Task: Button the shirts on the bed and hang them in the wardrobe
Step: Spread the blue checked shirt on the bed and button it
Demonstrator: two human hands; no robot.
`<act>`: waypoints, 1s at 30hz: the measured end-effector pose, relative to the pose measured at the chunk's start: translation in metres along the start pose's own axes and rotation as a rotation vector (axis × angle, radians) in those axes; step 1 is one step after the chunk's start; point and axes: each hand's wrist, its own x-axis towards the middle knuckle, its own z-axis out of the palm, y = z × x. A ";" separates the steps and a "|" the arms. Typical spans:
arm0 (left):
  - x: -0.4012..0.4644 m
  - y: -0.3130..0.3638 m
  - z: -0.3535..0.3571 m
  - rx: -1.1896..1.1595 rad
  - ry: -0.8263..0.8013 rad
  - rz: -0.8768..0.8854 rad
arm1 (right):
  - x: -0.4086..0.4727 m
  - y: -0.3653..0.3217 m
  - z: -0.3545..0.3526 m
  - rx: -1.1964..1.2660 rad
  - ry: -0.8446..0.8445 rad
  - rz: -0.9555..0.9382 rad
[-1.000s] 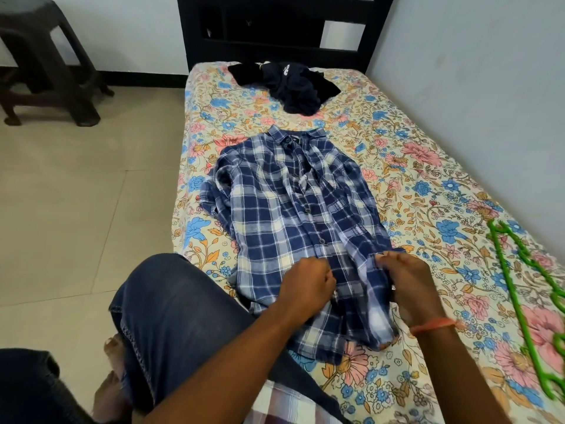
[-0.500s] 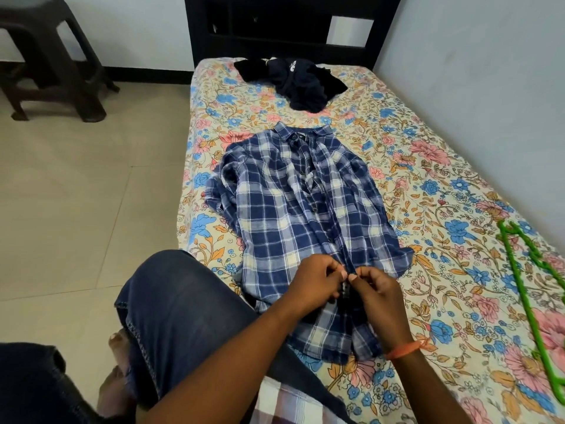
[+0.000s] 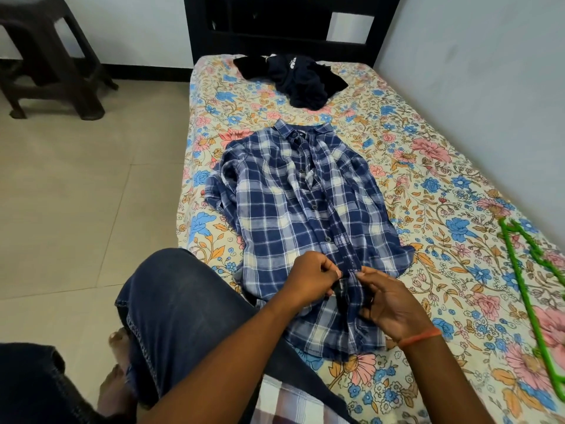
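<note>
A blue and white plaid shirt (image 3: 293, 209) lies flat, collar away from me, on the floral bed sheet (image 3: 428, 209). Its front placket runs down the middle with several dark buttons showing. My left hand (image 3: 308, 278) pinches the left edge of the placket near the hem. My right hand (image 3: 388, 301) pinches the right edge beside it, fingertips almost touching the left ones. A crumpled dark navy shirt (image 3: 302, 78) sits near the headboard.
Green plastic hangers (image 3: 532, 295) lie on the sheet at the right edge. A black headboard (image 3: 290, 22) stands at the far end, with a grey wall along the right. A dark plastic stool (image 3: 52, 53) stands on the tiled floor at left. My knee (image 3: 183, 301) rests against the bed's near corner.
The two hands came together from apart onto the lower placket and now pinch it a little further up. The shirt's right hem flap has been laid flat.
</note>
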 end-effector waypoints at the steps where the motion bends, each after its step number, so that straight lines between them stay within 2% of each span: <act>1: 0.000 0.000 0.000 0.014 0.004 0.006 | 0.000 0.000 0.001 -0.030 0.008 -0.018; 5: -0.002 0.000 -0.001 0.012 0.029 0.019 | 0.004 0.002 0.007 -0.062 0.095 -0.139; 9: -0.005 0.001 -0.002 -0.006 0.043 0.023 | -0.001 0.001 0.004 -0.356 0.285 -0.384; 11: -0.006 0.002 -0.001 -0.016 0.052 0.031 | -0.009 -0.004 -0.001 -0.567 0.416 -0.609; 14: -0.007 0.004 0.000 -0.029 0.063 0.064 | -0.021 -0.011 -0.013 -1.107 0.643 -1.074; 16: -0.007 0.005 0.001 -0.037 0.067 0.089 | -0.022 -0.003 -0.015 -1.303 0.658 -1.195; 20: -0.005 0.002 0.005 -0.003 0.083 0.106 | -0.018 0.029 0.001 -1.352 0.494 -1.096; 24: -0.004 0.000 0.005 0.035 0.086 0.131 | -0.014 0.042 0.014 -1.280 0.473 -0.991; 28: -0.005 0.001 0.004 0.037 0.049 0.140 | -0.008 0.039 0.012 -1.096 0.486 -0.896; 30: -0.005 0.001 0.005 0.011 0.030 0.141 | -0.004 0.036 0.009 -1.056 0.468 -0.902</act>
